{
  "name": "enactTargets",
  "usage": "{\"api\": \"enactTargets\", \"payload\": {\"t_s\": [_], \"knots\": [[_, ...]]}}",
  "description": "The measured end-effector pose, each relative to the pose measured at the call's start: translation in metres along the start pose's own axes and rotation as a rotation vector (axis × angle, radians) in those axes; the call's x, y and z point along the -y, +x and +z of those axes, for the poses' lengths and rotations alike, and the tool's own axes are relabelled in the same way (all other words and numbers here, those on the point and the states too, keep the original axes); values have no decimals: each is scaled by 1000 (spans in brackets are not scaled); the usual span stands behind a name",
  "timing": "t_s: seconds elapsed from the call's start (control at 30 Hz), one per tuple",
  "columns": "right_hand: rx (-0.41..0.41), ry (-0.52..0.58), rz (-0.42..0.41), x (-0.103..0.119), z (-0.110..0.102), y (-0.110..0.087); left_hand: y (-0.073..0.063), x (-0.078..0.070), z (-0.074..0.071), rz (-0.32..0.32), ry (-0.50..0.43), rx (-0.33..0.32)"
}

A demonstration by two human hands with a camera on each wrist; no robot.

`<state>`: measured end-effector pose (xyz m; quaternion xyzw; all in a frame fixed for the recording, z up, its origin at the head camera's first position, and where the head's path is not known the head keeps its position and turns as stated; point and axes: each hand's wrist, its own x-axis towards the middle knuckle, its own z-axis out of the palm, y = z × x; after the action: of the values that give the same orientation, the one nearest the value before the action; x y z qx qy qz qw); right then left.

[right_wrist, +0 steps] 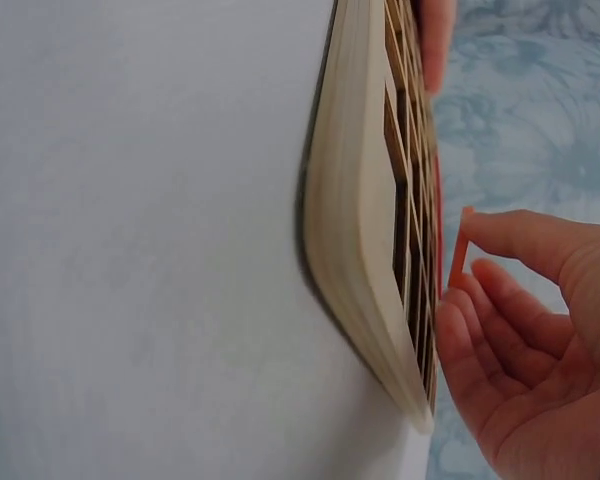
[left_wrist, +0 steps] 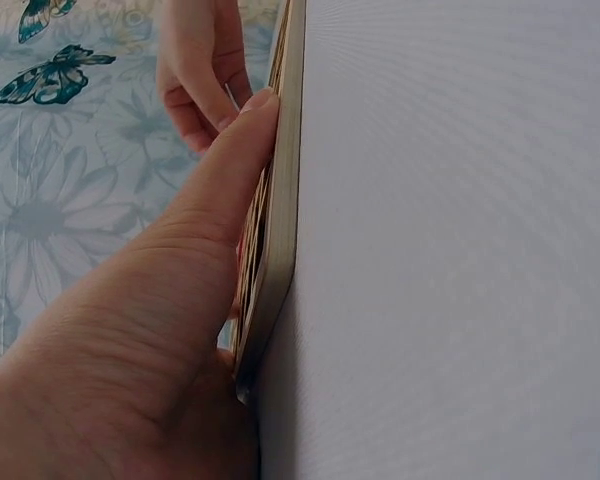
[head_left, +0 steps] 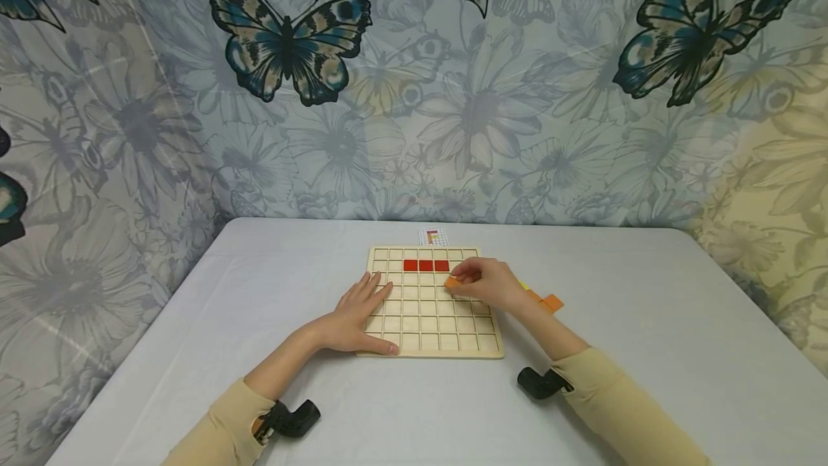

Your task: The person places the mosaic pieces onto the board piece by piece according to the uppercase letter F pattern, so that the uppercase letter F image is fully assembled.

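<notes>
A wooden grid board (head_left: 430, 343) lies on the white table, with three red square tiles (head_left: 425, 265) side by side in a row near its far edge. My left hand (head_left: 356, 316) rests on the board's left side, fingers spread and thumb along the near edge; the left wrist view shows that thumb (left_wrist: 245, 150) against the rim. Over the board's right part, my right hand (head_left: 486, 284) pinches an orange square tile (right_wrist: 461, 247) between thumb and fingertips. In the right wrist view the tile stands on edge, close over the grid.
Beyond the board's far edge lies a small printed pattern card (head_left: 433, 236). Further orange tiles (head_left: 553, 303) and a bit of yellow (head_left: 525, 285) lie right of the board, partly behind my right forearm. A butterfly-patterned wall covering (head_left: 388, 128) rises behind the table (head_left: 621, 286).
</notes>
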<state>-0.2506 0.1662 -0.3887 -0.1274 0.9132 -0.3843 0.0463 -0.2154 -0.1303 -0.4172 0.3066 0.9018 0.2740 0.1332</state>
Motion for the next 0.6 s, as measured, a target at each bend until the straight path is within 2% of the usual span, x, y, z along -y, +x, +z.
{"api": "enactTargets", "payload": {"t_s": [0.17, 0.43, 0.6], "knots": [[5, -6, -35, 4, 7, 4, 0, -1, 0, -1, -3, -3], [13, 6, -27, 12, 19, 12, 0, 0, -1, 5, -1, -6], [11, 4, -56, 18, 24, 16, 0, 0, 0, -4, -1, -2]]}}
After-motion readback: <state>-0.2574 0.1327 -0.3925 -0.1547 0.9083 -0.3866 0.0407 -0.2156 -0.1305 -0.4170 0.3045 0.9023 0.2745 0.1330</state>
